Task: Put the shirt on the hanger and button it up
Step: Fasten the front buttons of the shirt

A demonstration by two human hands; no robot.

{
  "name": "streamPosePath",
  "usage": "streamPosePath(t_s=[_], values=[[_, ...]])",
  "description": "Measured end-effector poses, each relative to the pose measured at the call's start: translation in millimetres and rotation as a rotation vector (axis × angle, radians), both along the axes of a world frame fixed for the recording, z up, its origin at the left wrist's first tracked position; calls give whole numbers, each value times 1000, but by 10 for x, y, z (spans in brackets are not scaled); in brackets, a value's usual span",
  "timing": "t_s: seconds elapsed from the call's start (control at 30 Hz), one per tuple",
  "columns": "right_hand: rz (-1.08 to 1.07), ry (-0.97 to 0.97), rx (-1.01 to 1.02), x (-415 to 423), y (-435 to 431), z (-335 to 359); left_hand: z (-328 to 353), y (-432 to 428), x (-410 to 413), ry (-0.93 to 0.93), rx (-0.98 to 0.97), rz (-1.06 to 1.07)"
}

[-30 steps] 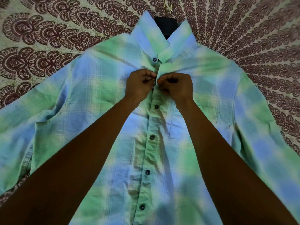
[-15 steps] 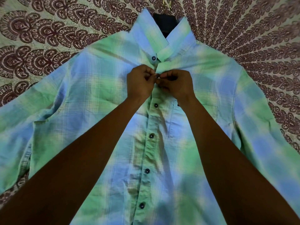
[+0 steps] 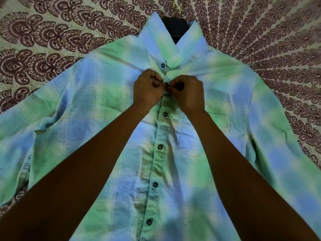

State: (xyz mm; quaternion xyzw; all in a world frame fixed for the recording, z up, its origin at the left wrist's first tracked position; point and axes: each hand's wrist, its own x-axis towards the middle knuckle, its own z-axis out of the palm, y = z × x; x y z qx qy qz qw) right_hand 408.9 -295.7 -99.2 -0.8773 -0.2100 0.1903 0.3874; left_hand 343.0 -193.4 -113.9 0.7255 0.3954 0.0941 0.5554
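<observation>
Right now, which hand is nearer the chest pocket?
Right. The right hand pinches the shirt just above the inner corner of the chest pocket; the left hand is across the placket, farther off.

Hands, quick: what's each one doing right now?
Left hand: closed, pinching the shirt at its placket, below the collar.
Right hand: closed, pinching the opposite front edge there.

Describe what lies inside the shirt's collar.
A dark part of the hanger shows there, its gold hook above. The hanger's arms cannot be seen; the shirt covers them.
</observation>
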Motion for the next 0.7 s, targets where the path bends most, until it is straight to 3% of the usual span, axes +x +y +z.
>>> streamPosePath(t_s=[0.1, 0.3, 0.43, 0.5, 0.7], values=[[-11, 88, 26, 48, -4, 24, 23, -1, 28, -1, 28, -24], [-242, 587, 128, 132, 65, 89, 20, -73, 18, -63, 175, -12], [-355, 682, 107, 109, 138, 119, 3, -146, -13, -149, 253, -30], [-389, 687, 105, 96, 150, 121, -20, -195, -20, -186, 255, -25], [-274, 369, -4, 7, 149, 88, -22, -202, -45, -169, 72, 9]])
